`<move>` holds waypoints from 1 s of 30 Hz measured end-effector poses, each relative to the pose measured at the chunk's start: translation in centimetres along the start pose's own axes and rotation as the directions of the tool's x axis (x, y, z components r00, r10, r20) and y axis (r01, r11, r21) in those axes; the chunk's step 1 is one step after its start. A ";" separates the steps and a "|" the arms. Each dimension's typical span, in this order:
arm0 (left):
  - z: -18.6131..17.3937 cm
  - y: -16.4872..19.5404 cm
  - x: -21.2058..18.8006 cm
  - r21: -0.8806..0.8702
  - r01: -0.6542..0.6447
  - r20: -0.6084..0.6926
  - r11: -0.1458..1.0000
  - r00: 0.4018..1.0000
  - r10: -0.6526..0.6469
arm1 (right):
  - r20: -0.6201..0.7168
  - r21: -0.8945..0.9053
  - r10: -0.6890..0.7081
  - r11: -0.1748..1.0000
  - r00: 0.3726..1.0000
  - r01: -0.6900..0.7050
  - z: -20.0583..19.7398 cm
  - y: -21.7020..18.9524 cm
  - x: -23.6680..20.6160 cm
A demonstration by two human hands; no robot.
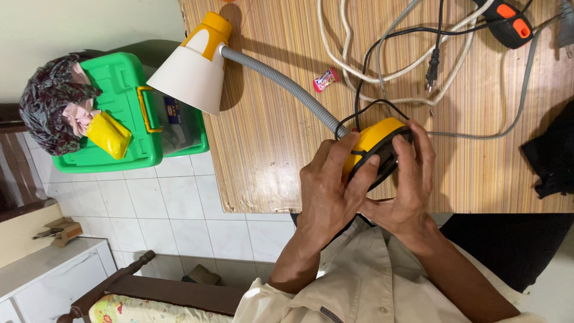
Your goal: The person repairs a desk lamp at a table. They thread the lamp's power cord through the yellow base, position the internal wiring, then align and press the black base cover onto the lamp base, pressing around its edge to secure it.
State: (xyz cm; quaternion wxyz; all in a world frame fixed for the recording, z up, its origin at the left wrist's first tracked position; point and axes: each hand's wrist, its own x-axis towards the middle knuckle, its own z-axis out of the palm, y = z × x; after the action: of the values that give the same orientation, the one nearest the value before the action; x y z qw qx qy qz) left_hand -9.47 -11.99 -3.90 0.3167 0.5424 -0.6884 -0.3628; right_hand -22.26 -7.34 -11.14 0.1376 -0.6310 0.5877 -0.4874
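Note:
A desk lamp lies on the striped wooden table [269, 131]. Its yellow base [375, 135] is tipped up near the table's front edge, with a black underside plate [382, 160] facing me. My left hand [332, 185] grips the base from the left, thumb on the black rim. My right hand [406, 179] wraps the base from the right, fingers curled over the top edge. A grey flexible neck [281, 81] runs from the base to the white shade [191, 75] with a yellow cap, which hangs past the table's left edge.
White and black cables [388, 66] with a plug [431, 75] sprawl at the table's back. An orange-and-black tool [508, 21] and a small red packet [326, 79] lie there. A green storage box [128, 113] with cloth stands on the tiled floor; a wooden chair [137, 287] is below.

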 end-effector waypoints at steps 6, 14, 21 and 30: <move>0.4 0.4 -0.3 0.037 -0.087 -0.064 0.996 0.994 0.089 | 0.070 0.018 -0.011 1.000 0.998 0.010 -0.8 0.5 -0.5; 0.4 1.2 -1.2 0.000 -0.015 -0.097 1.000 0.995 0.014 | 0.130 -0.010 -0.087 0.996 0.988 0.089 -2.3 1.0 -1.1; 0.1 1.2 -2.3 -0.093 -0.095 -0.111 0.991 0.990 0.085 | 0.111 0.002 -0.107 0.994 0.988 0.107 -3.2 -0.1 -0.8; -0.5 -1.7 -5.8 -0.713 -0.073 -0.088 0.698 0.996 0.014 | 0.114 0.004 -0.163 0.987 0.980 0.163 -5.4 -3.2 0.5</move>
State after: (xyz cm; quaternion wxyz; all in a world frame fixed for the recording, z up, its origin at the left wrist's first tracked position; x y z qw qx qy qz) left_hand -6.95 -6.69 -5.33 0.5365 0.3739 -0.4937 -0.5732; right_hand -24.59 -4.78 -5.85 0.1289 -0.7041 0.5266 -0.4586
